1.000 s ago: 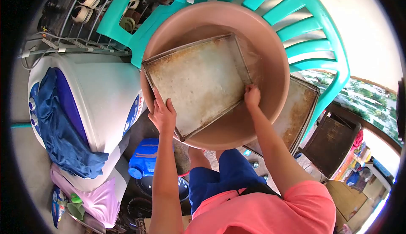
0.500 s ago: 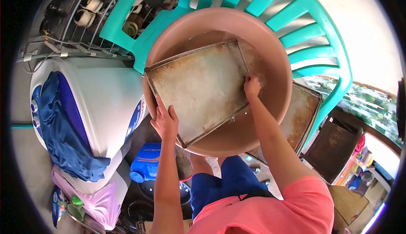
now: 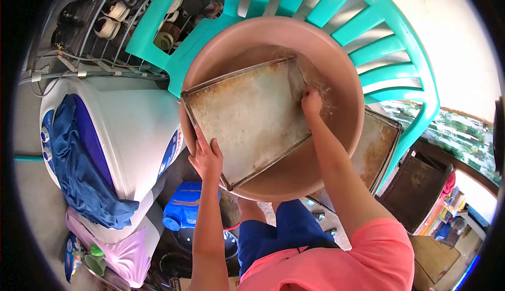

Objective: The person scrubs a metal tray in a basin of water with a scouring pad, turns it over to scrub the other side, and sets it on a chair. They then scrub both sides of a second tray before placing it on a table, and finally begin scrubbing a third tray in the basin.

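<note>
A rectangular metal tray [image 3: 247,123] with brown, rusty edges lies tilted in a round pinkish-brown basin [image 3: 353,107] holding water. My left hand [image 3: 206,157] grips the tray's left edge, thumb on its face near the basin rim. At the tray's right edge is my right hand [image 3: 311,101], fingers curled in at the waterline; what they hold, if anything, is hidden. The tray's far right corner dips under the rippling water. The basin rests on a green plastic chair [image 3: 386,44].
A white washing machine [image 3: 131,128] with a blue cloth [image 3: 79,165] stands left. Behind it is a shoe rack [image 3: 113,49]. Another stained tray [image 3: 373,141] leans right of the basin, near a dark tray [image 3: 415,180]. A blue jug [image 3: 183,204] sits below.
The tray's far right part has dipped lower into the water, with my right hand still at its edge. Ripples have spread around that hand.
</note>
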`<act>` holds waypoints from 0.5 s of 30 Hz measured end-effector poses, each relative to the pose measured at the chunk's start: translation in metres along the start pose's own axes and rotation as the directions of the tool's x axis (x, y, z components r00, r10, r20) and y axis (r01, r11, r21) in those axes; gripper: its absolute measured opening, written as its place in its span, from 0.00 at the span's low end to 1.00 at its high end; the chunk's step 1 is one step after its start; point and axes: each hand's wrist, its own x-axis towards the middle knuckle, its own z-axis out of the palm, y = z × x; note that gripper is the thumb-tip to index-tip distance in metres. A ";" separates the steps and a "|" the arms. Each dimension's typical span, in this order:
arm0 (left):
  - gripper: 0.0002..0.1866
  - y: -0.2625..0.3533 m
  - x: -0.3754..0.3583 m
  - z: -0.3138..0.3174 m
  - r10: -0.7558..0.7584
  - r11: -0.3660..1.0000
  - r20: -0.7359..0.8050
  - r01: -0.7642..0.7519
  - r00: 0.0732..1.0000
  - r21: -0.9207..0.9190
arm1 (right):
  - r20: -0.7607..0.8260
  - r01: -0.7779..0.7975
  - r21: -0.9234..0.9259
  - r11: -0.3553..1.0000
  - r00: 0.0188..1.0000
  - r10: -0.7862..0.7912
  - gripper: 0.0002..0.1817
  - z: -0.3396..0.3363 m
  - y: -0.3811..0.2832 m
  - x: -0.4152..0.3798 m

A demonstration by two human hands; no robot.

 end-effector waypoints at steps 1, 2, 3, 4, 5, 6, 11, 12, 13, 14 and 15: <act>0.36 0.000 0.000 0.000 0.004 1.000 -0.001 -0.004 1.000 -0.001 | -0.015 -0.005 0.004 1.000 1.000 0.006 0.07 0.001 -0.012 0.006; 0.36 -0.001 0.000 0.000 0.007 1.000 -0.002 -0.007 1.000 0.000 | -0.039 0.073 0.072 0.995 0.997 -0.071 0.07 0.006 -0.022 -0.001; 0.36 -0.001 -0.001 0.000 0.012 1.000 0.001 -0.012 1.000 0.000 | -0.065 0.150 0.136 0.979 0.988 -0.142 0.07 0.005 -0.040 -0.020; 0.36 -0.002 -0.002 -0.001 0.012 1.000 0.001 -0.012 1.000 0.000 | -0.097 0.225 0.195 0.955 0.973 -0.210 0.07 0.002 -0.047 -0.039; 0.36 -0.002 -0.002 0.000 0.014 1.000 -0.003 -0.014 1.000 -0.004 | -0.087 0.287 0.219 0.933 0.958 -0.274 0.07 0.001 -0.041 -0.062; 0.36 -0.002 0.000 0.001 0.015 1.000 -0.011 -0.015 1.000 -0.010 | -0.082 0.350 0.242 0.905 0.937 -0.341 0.07 -0.001 -0.035 -0.081; 0.37 -0.003 -0.003 -0.001 0.006 1.000 0.019 -0.006 1.000 -0.006 | -0.013 0.104 0.151 0.983 0.995 -0.103 0.06 -0.010 -0.005 -0.055; 0.37 -0.003 -0.001 0.000 0.008 1.000 0.006 -0.008 1.000 -0.003 | -0.020 0.040 0.121 0.992 0.999 -0.038 0.06 -0.007 -0.009 -0.030; 0.37 -0.003 0.000 0.001 0.011 1.000 -0.004 -0.011 1.000 -0.012 | -0.062 0.028 0.078 0.997 0.998 -0.024 0.06 -0.002 -0.015 -0.010; 0.37 -0.004 -0.001 0.003 0.012 1.000 -0.010 -0.012 1.000 -0.020 | -0.101 0.013 0.035 0.999 0.995 -0.009 0.07 0.002 -0.020 0.005; 0.37 -0.006 -0.002 0.004 0.013 1.000 -0.014 -0.014 1.000 -0.027 | -0.101 0.060 0.082 0.995 0.994 -0.052 0.08 0.004 -0.032 0.013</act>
